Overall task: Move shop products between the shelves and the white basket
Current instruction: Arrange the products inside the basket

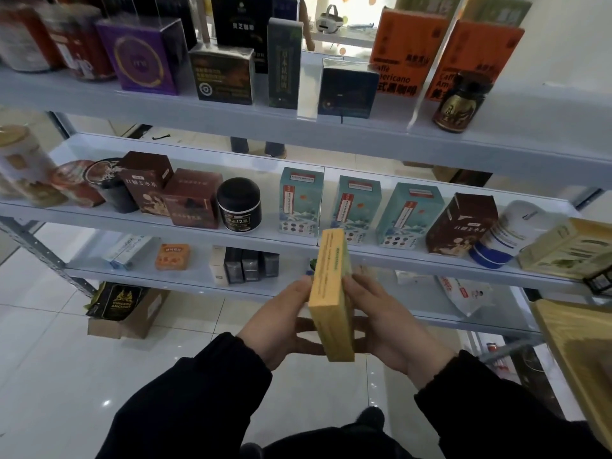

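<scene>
The person is wearing a black long-sleeved top (185,405), cuffs (228,351) ending at the wrists. Left hand (281,329) and right hand (392,329) are showing bare.

— What can you read from here?
— The orange box (405,51) on the top shelf (198,122) says "Caffè Americano". The black jar (239,205) on the middle shelf (265,241) shows "12".
— And the black bag (116,301) in the carton (140,321)?
— "ANCIENT". The print on the yellow box (331,293) is too small to read.
</scene>
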